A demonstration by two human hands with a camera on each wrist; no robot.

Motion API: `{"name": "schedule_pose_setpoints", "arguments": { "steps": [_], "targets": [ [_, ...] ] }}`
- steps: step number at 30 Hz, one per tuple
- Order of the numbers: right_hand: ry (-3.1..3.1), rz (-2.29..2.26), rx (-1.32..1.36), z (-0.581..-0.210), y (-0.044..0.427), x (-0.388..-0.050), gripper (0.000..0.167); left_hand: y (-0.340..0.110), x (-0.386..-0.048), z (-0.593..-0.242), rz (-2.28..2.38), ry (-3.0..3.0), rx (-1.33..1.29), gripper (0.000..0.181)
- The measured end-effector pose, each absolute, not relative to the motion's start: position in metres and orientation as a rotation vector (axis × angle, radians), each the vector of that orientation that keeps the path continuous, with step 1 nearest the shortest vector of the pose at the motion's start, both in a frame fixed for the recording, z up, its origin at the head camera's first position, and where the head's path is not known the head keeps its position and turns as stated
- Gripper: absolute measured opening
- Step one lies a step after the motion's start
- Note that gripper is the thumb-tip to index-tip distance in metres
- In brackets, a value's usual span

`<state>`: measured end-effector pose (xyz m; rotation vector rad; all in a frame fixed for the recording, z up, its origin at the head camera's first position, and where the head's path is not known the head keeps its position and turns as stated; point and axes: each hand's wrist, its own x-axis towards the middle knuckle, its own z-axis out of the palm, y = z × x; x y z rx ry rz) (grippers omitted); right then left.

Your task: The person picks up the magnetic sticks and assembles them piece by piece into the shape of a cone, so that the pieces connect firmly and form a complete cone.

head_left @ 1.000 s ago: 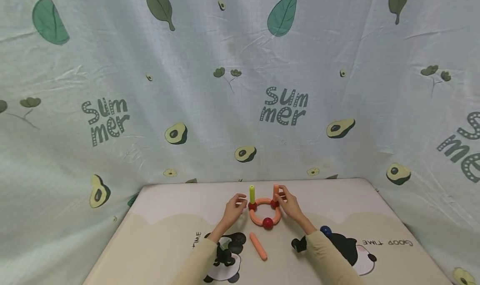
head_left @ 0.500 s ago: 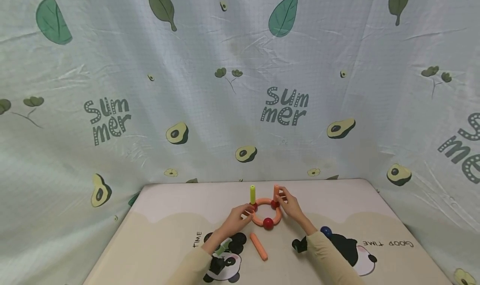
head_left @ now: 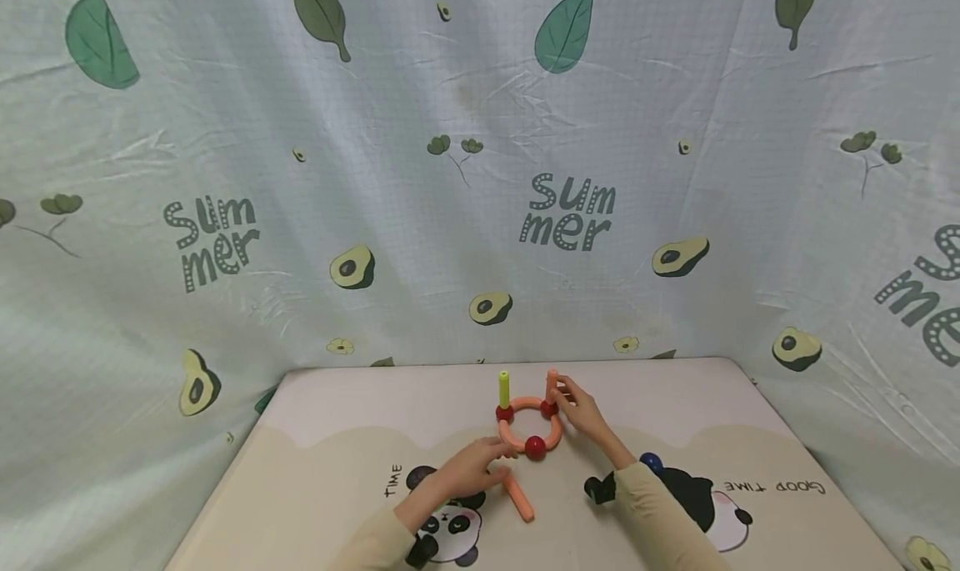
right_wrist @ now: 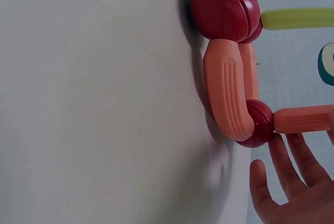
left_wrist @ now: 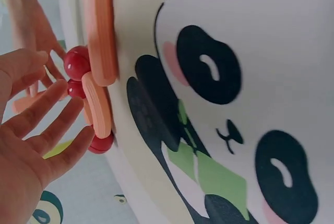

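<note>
On the table lies a ring of curved orange pieces (head_left: 556, 433) joined by red balls (head_left: 535, 448). A yellow-green stick (head_left: 504, 389) stands upright on its left ball, an orange stick (head_left: 552, 384) on its right one. My right hand (head_left: 587, 415) holds the upright orange stick, its fingers around it; in the right wrist view that hand (right_wrist: 300, 195) is partly cut off. My left hand (head_left: 474, 468) hovers in front of the ring, over the upper end of a loose straight orange stick (head_left: 521, 500). Its fingers (left_wrist: 49, 122) are spread and hold nothing in the left wrist view.
The table (head_left: 337, 404) has printed pandas and lettering. A blue ball (head_left: 651, 463) sits beside my right forearm, in front of the ring's right side. Behind the table hangs a curtain (head_left: 420, 221) with leaf and avocado prints.
My left hand has moved from the ring's left side, near the left red ball, toward me to the loose orange stick. My right hand has stayed at the upright orange stick.
</note>
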<state>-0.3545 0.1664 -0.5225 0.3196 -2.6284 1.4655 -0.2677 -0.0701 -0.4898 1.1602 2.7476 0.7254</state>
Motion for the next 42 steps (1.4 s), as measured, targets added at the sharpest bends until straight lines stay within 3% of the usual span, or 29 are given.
{"name": "schedule_pose_setpoints", "arguments": {
  "steps": [22, 42],
  "targets": [
    [-2.662, 1.524, 0.276, -0.522, 0.168, -0.353, 0.038, -0.073, -0.251, -0.506, -0.095, 2.905, 1.617, 0.033],
    [-2.663, 1.517, 0.23, -0.522, 0.167, -0.352, 0.036, -0.063, -0.251, -0.513, -0.254, 2.88, 1.679, 0.027]
  ]
}}
